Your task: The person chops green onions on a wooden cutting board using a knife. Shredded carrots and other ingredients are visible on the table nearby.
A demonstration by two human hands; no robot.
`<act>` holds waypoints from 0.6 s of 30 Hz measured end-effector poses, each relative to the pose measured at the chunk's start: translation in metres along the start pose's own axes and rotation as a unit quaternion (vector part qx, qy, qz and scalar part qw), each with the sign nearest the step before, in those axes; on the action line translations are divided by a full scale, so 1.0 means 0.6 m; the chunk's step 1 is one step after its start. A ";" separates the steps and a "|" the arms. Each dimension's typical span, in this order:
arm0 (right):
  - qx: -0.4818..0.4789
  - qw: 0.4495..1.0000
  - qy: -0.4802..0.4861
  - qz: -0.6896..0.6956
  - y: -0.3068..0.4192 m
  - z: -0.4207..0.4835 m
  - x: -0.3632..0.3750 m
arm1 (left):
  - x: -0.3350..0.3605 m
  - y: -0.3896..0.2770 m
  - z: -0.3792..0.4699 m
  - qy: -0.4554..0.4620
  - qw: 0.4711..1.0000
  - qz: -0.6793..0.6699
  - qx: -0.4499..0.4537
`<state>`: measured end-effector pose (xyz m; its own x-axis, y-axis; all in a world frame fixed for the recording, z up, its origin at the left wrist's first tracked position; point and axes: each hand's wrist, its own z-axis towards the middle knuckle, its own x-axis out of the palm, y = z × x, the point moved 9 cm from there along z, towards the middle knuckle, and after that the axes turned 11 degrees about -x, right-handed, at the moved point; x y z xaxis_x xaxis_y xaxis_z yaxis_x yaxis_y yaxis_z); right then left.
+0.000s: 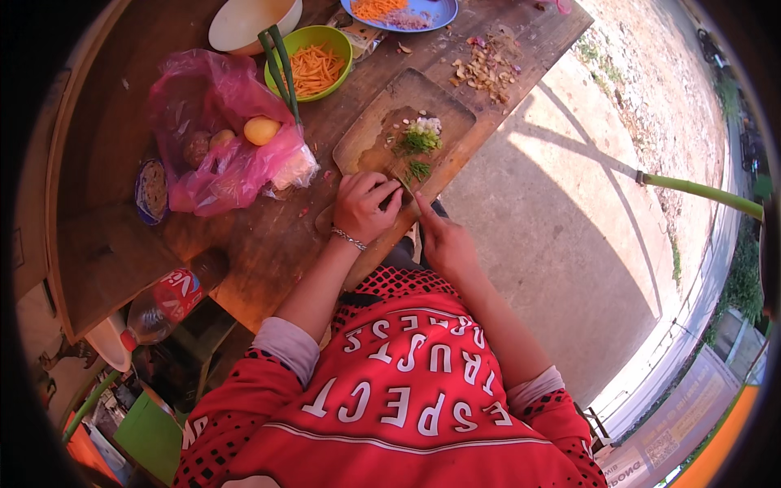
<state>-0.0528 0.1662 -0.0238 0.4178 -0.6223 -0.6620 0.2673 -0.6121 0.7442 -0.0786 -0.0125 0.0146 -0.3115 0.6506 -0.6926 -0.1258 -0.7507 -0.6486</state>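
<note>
My right hand (450, 244) grips a knife, its index finger stretched along the narrow blade (411, 193); the handle is hidden in the palm. Beside the blade, my left hand (366, 207) is curled down over the near end of a wooden cutting board (360, 137). Its fingers hide whatever is under them. Finely chopped green herbs or scallion tops (418, 169) lie just beyond the blade. Farther up the board is a heap of chopped scallion (422, 135), green with white pieces, and a few pale bits are scattered around it.
Left of the board, a pink plastic bag (207, 79) holds potatoes (261, 130). Behind are a green bowl of carrot strips (316, 66), a white bowl (253, 24) and a blue plate (427, 15). Peelings (488, 73) lie near the table's right edge. A plastic bottle (161, 305) is at left.
</note>
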 end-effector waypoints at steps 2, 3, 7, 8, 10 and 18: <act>0.021 1.000 0.002 0.002 0.005 -0.002 -0.002 | -0.001 0.000 -0.001 -0.001 1.000 0.003 0.002; 0.015 1.000 -0.002 0.002 0.005 -0.003 -0.002 | -0.001 -0.001 -0.001 -0.001 1.000 0.003 0.004; 0.004 1.000 -0.005 -0.006 0.007 -0.005 0.000 | -0.001 -0.005 0.002 0.002 1.000 0.013 0.004; 0.004 1.000 -0.002 -0.010 0.007 -0.005 0.001 | -0.001 -0.005 0.002 0.001 1.000 0.013 0.004; 0.000 1.000 0.011 -0.024 0.010 -0.004 0.002 | -0.001 -0.006 0.001 0.001 1.000 0.014 0.004; -0.007 0.999 -0.002 -0.035 0.012 0.005 0.008 | -0.001 -0.006 0.004 0.009 1.000 0.012 0.002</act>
<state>-0.0515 0.1575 -0.0220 0.3947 -0.5791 -0.7134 0.3086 -0.6477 0.6965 -0.0800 -0.0104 0.0181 -0.2968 0.6350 -0.7133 -0.1217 -0.7660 -0.6312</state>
